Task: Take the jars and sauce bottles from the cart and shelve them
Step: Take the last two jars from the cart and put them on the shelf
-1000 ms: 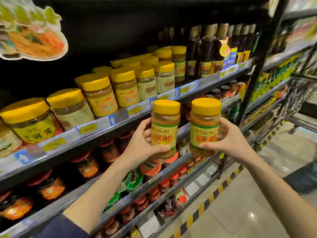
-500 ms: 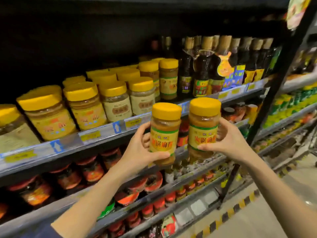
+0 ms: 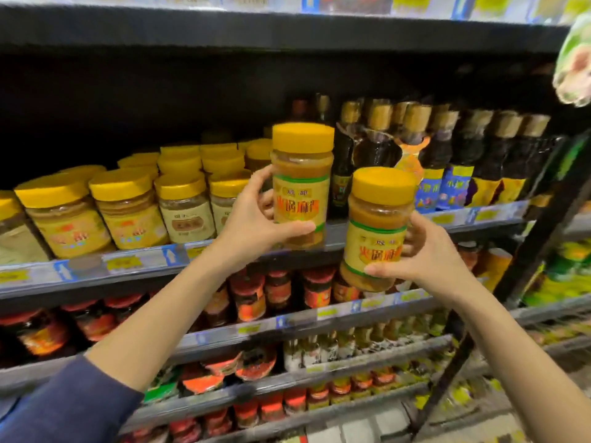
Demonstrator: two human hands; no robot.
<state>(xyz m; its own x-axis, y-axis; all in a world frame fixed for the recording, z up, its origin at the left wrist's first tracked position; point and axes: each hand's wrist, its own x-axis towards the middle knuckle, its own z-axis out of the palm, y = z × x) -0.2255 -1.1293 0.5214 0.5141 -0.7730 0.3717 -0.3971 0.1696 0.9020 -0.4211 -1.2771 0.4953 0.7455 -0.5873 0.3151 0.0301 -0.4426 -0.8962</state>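
My left hand (image 3: 256, 219) grips a yellow-lidded jar (image 3: 302, 177) of brown paste, upright and raised to the level of the jar shelf (image 3: 128, 266), in front of a gap between the shelved jars and the dark bottles. In my right hand (image 3: 422, 254) a second, identical jar (image 3: 379, 225) is upright, lower and to the right, in front of the shelf's front edge. Rows of yellow-lidded jars (image 3: 128, 206) stand on that shelf to the left.
Dark sauce bottles (image 3: 447, 161) fill the shelf's right part. Red-lidded jars (image 3: 249, 295) sit on the shelf below, with more packets and jars lower down. A black upright post (image 3: 537, 251) bounds the unit on the right. The cart is out of view.
Both jars have moved up toward the jar shelf; the left one has risen higher than the right. The view has tilted upward, closer to the shelves.
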